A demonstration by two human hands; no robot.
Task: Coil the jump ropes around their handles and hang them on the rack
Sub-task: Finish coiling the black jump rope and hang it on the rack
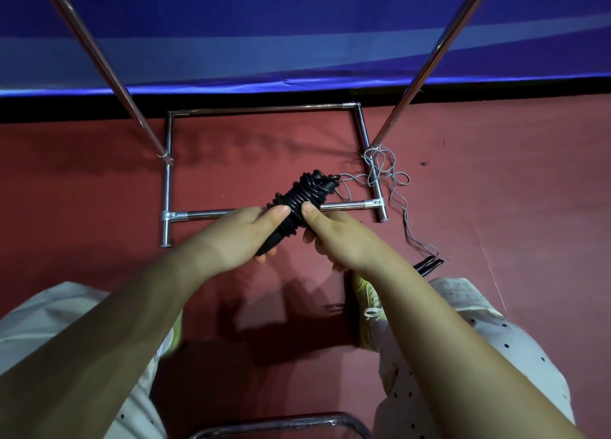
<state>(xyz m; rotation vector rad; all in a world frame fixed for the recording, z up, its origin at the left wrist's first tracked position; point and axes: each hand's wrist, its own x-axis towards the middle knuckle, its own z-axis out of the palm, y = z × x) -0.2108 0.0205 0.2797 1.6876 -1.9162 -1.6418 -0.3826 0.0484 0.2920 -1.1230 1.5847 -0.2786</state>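
— Head view first: what fills most of the frame?

— Red floor [496, 190] across the middle and lower part, with a blue banner [297, 25] along the top. On the floor stands the chrome rack [264, 109]: its rectangular base sits at centre, and two slanted poles rise from it toward the upper left and upper right corners.

— And the person?

— Both forearms reach in from the bottom edge. White dotted trousers [463, 356] show at lower left and lower right, and a yellow-green shoe [368, 303] lies just below the right wrist. A curved chrome tube crosses the bottom edge.

— Where are the ropes?

— The black jump rope [302, 195] is at centre, held above the front bar of the base, its cord wound in tight turns around the handles. The left hand [238, 237] grips the lower end of the bundle, thumb along its side. The right hand [334, 237] holds the bundle from the other side, thumb pressed on the coils.

— Any other?

— A grey jump rope [380, 170] lies loose and tangled on the floor at centre right, over the right side of the base, trailing down to dark handles [428, 263] near the right knee.
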